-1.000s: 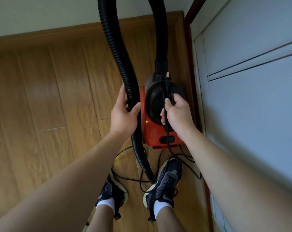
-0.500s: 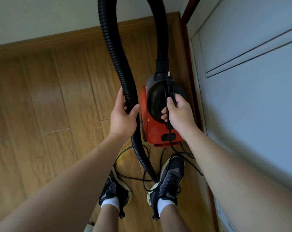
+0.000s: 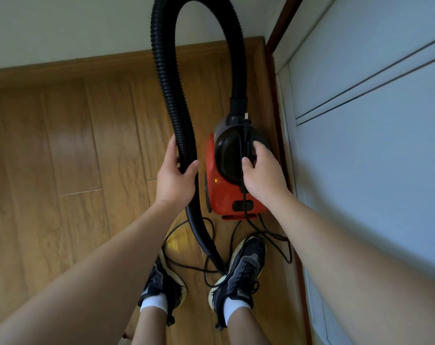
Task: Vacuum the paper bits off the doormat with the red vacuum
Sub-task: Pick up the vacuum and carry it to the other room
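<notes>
Down nearest: left shoe (image 3: 161, 285) and right shoe (image 3: 241, 270), dark, with white socks, planted on the wooden floor (image 3: 62, 170). Just ahead of the toes, loops of black power cord (image 3: 281, 247) loose on the boards, trailing up toward the machine. Further out, left grip (image 3: 174, 175) wrapped round the ribbed black hose (image 3: 171, 95), thumb on the near side, fingers behind. Beside it, right grip (image 3: 263, 175) clamped on the black top of the red vacuum (image 3: 223, 195), thumb pinning a strand of cord against the housing, plug (image 3: 246, 119) poking up just beyond the fingers. Vacuum itself between the hose and the pale panelled door (image 3: 360, 145) on the right, close against it; lifted or resting on the floor, cannot tell. Beyond the grips, hose arching high over and dropping back into the vacuum's far end. Farthest off, wooden skirting (image 3: 87, 68) and pale wall (image 3: 62, 28).
</notes>
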### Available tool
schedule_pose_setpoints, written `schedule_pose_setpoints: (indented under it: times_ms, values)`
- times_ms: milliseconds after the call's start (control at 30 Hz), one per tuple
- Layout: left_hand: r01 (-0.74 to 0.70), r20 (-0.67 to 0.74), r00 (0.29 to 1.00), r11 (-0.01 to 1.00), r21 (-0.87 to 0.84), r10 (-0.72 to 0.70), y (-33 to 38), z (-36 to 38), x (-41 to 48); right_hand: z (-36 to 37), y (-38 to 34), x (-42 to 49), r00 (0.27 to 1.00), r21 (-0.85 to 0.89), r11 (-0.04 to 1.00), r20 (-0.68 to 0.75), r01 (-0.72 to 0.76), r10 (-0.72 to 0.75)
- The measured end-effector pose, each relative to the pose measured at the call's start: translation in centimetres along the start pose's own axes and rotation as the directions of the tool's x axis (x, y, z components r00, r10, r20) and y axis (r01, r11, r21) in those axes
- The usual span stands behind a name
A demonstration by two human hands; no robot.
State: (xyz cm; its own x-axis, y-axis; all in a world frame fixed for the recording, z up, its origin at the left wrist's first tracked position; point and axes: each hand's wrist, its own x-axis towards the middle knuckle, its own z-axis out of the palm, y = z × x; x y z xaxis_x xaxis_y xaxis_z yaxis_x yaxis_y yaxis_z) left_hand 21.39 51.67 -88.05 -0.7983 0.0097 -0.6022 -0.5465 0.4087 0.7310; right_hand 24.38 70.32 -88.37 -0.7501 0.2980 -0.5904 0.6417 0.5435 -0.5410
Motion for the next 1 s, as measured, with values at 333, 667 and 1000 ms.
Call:
schedule_pose_setpoints:
  times_ms: [333,667,1000]
  values:
    - [0.011,-0.002,1.000,1.000,0.015,-0.011,1.1,-0.8,-2.3,-1.2,-1.5,-2.1,0.958,-0.449,0.853,0.025,0.265,-0.285]
    - [0.004,0.047,0.999,0.997,0.076,-0.007,0.7,-2.9,-3.8,-0.8,-3.4,-3.8,0.939,-0.552,0.775,0.041,0.307,-0.342]
    - [-0.091,0.082,0.993,0.984,0.155,0.079,-0.1,-5.2,-4.1,1.5,-5.0,-5.9,0.935,-0.578,0.754,0.043,0.312,-0.353]
